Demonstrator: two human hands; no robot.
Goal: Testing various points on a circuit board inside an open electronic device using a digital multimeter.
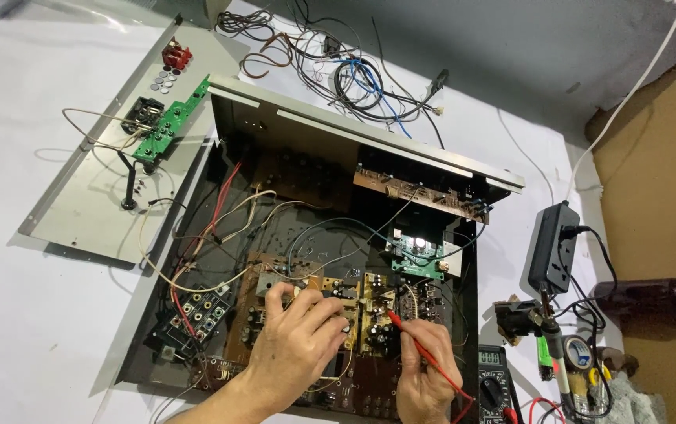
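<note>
Presently right hand [426, 369] grips red probe [424, 351], tip pointing up-left onto circuit board [373, 310]; left hand [300, 339], fingers curled, rests just left.

A white cloth [16, 314] covers the worktable under even light; brown cardboard [656, 196] lies at its right edge.

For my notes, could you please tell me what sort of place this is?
Probably an electronics repair bench: an opened amplifier chassis with bare circuit boards, a multimeter beside it, and loose wires on the white cloth.
</note>
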